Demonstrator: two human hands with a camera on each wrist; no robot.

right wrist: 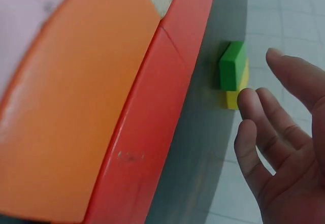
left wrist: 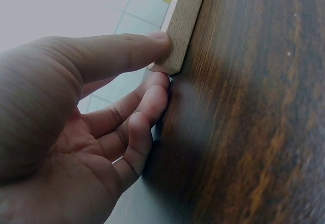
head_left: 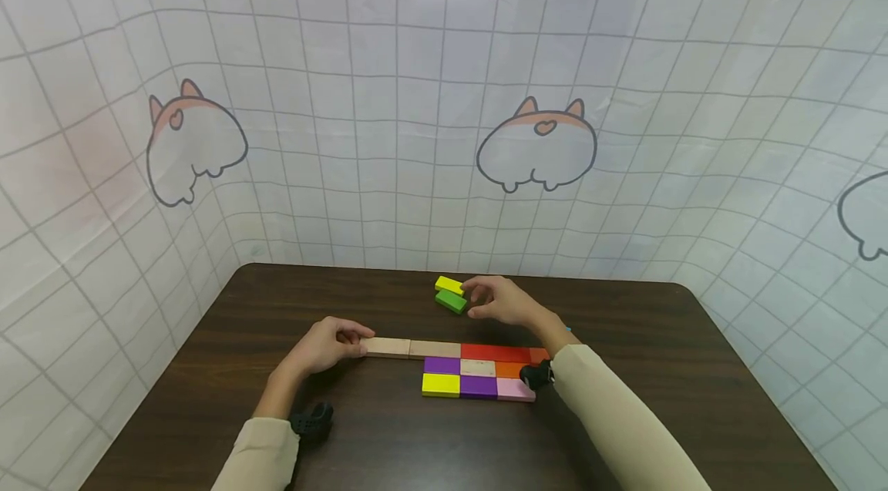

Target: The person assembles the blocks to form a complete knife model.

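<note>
My left hand (head_left: pixel 324 344) pinches the left end of a plain wooden block (head_left: pixel 387 348), thumb on its near side in the left wrist view. That block lies end to end with another plain block (head_left: pixel 435 350) and red blocks (head_left: pixel 495 353) in one long row. Toward the back, my right hand (head_left: pixel 505 301) hovers with parted fingers beside a yellow block (head_left: pixel 449 285) and a green block (head_left: pixel 451 301). In the right wrist view nothing sits between the thumb and fingers; the green block (right wrist: pixel 232 66) stands just past the fingertips.
Against the row's near side lie more blocks: purple (head_left: pixel 442 365), speckled pale (head_left: pixel 478 369), orange (head_left: pixel 509 369), yellow (head_left: pixel 441 385), another purple (head_left: pixel 478 388) and pink (head_left: pixel 516 390). A gridded white curtain (head_left: pixel 375 129) surrounds the dark wooden table (head_left: pixel 388 445).
</note>
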